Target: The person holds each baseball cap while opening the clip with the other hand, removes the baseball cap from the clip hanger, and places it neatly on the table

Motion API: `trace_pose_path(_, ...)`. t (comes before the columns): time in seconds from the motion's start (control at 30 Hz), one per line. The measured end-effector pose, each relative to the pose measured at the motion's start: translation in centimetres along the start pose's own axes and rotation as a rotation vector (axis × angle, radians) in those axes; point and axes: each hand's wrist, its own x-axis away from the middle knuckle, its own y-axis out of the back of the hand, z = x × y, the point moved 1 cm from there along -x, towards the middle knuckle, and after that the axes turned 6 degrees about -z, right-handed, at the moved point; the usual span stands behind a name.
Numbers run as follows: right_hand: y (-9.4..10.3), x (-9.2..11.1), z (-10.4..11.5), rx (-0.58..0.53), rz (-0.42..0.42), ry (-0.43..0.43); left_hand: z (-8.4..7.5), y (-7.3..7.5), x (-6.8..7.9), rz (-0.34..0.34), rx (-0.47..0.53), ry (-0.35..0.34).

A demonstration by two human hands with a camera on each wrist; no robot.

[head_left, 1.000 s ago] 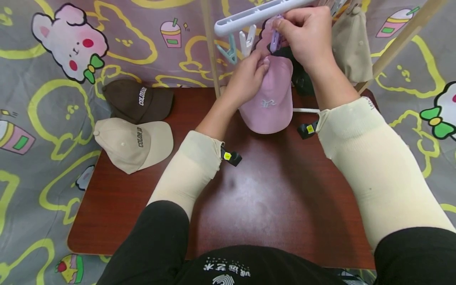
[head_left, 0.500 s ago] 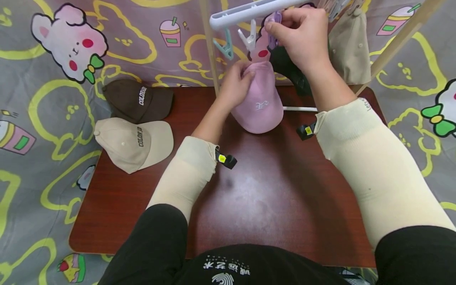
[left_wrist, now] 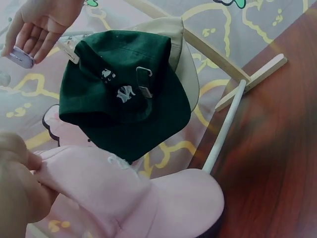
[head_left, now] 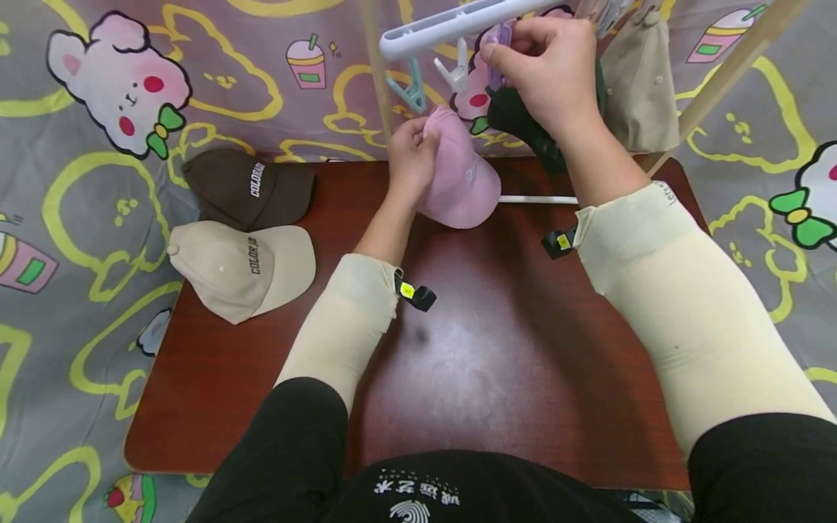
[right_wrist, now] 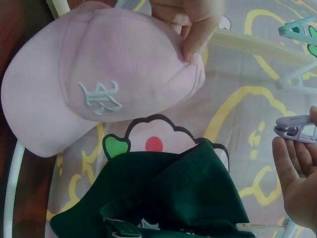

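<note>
A pink baseball cap [head_left: 461,174] with a small white emblem hangs from my left hand [head_left: 412,156], which pinches it at the back edge. In the head view its brim points down and to the right. My right hand [head_left: 556,69] pinches a purple clothespin [head_left: 500,54] just under the pale hanger bar [head_left: 458,29]. The right wrist view shows that clothespin's jaws with no cloth between them. A dark green cap [left_wrist: 119,89] hangs beside my right hand, with a beige cap [head_left: 641,87] behind it.
A white clothespin [head_left: 455,67] and a teal clothespin [head_left: 410,86] hang from the bar. On the table's [head_left: 458,378] left lie a brown cap [head_left: 245,189] and a cream cap [head_left: 242,269]. A wooden post [head_left: 729,80] slants at the right; a white rod [head_left: 536,199] crosses low behind.
My left hand has drawn the pink cap left and away from the purple clothespin, and the cap has turned sideways. My right hand has shifted slightly left, still pinching the clothespin.
</note>
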Motion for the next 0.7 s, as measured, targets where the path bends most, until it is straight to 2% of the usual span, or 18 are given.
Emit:
trace_pose_path(0.23, 0.0, 0.1, 0.0, 0.024, -0.006, 0.015, 1.2, -1.1, -0.5, -0.147, 0.268, 0.155)
trace_pose_path(0.4, 0.0, 0.3, -0.1, 0.017, -0.007, 0.019, 2.2, -2.0, -0.7, -0.267, 0.452, 0.206)
trace_pose_path(0.57, 0.0, 0.3, -0.1, -0.005, -0.003, 0.008, 2.5, -2.7, -0.8, -0.358, 0.594, 0.172)
trace_pose_path(0.7, 0.0, 0.1, -0.2, 0.014, 0.002, 0.008, 2.6, -3.1, -0.8, -0.350, 0.589, 0.134)
